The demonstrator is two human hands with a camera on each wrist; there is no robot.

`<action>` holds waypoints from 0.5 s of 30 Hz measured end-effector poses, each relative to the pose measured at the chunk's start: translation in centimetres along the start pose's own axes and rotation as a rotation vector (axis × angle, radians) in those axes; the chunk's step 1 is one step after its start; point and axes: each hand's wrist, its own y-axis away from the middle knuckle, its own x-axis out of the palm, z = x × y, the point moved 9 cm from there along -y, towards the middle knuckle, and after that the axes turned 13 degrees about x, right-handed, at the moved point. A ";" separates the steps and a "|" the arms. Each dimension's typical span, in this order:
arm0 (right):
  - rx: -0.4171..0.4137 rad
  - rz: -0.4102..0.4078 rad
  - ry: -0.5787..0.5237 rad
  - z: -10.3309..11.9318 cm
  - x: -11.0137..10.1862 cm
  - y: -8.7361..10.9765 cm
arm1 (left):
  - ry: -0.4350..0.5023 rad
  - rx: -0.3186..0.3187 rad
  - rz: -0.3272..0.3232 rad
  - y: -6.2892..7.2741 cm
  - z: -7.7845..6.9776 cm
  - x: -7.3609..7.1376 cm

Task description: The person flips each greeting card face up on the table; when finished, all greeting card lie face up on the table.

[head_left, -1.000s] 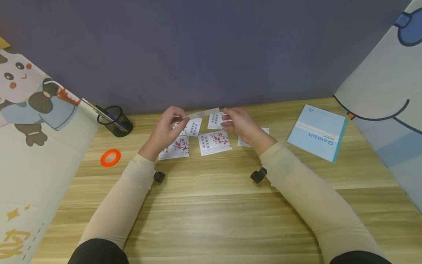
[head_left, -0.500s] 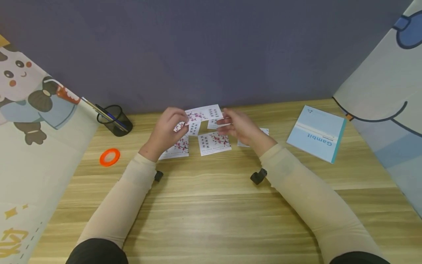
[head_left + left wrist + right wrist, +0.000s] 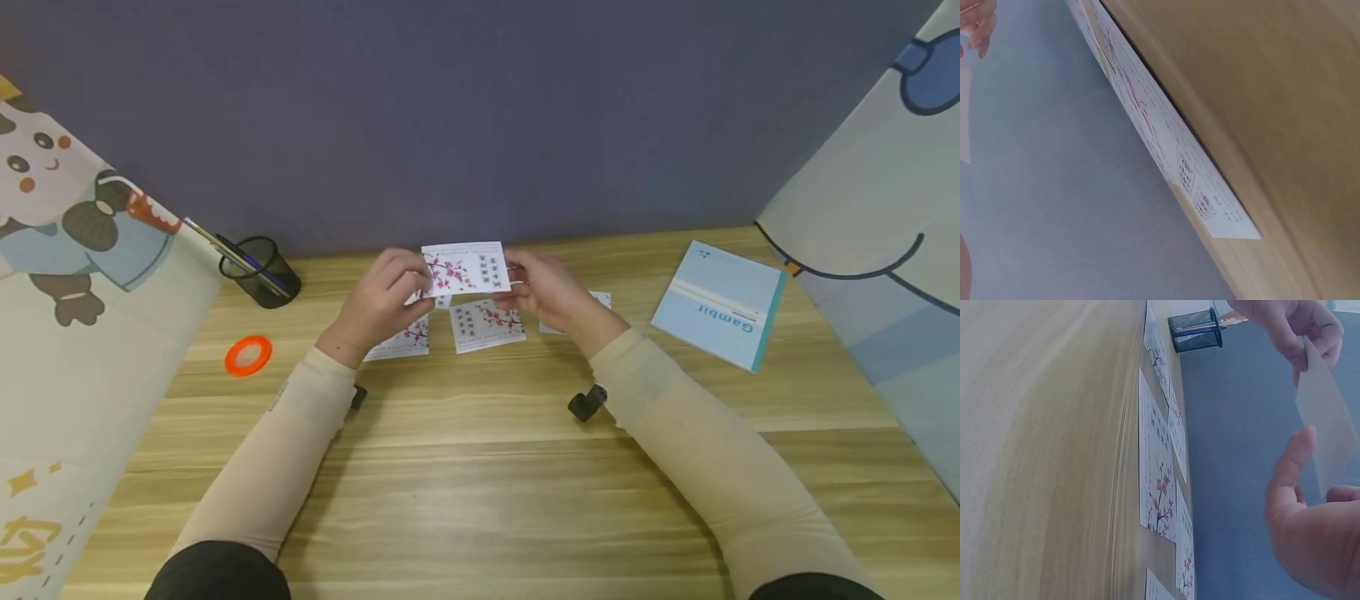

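A white card [image 3: 465, 268] printed with pink blossom branches and dark characters is raised above the table, its printed face toward the head camera. My left hand [image 3: 382, 296] pinches its left end. At the other end, my right hand [image 3: 551, 292] holds it between thumb and fingers. The right wrist view shows the card's plain back [image 3: 1329, 419], with the right thumb [image 3: 1297, 453] against it. Below lie similar cards: one in the middle [image 3: 489, 325], one partly under the left hand [image 3: 411, 340], one mostly behind the right hand [image 3: 602, 298]. The raised card covers others.
On the left stand a black mesh pen cup [image 3: 260, 272] with pens and an orange ring-shaped object [image 3: 248, 356]. A light blue "Gambit" booklet [image 3: 718, 304] lies at the right. A dark grey partition [image 3: 480, 125] rises behind the wooden table [image 3: 480, 483].
The held card has tipped from nearly edge-on, showing its printed face more and more to the head camera. Both hands have stayed almost in place, keeping hold of its ends.
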 end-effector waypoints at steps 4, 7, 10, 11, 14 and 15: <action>-0.006 0.009 -0.001 0.2 0.3 0.2 | -0.007 0.020 -0.006 -0.1 -0.1 0.0; -0.015 0.012 -0.004 0.3 0.4 0.4 | -0.015 0.033 0.000 -0.2 -0.2 0.1; -0.024 0.015 -0.011 0.4 0.4 0.4 | -0.016 0.040 0.004 -0.2 -0.2 0.1; -0.026 0.014 -0.013 0.5 0.4 0.5 | -0.015 0.041 0.003 -0.2 -0.2 0.1; -0.038 0.005 0.000 0.5 0.3 0.5 | -0.019 0.047 0.008 -0.2 -0.3 0.2; -0.041 -0.001 0.007 0.5 0.2 0.5 | -0.021 0.048 0.010 -0.2 -0.3 0.2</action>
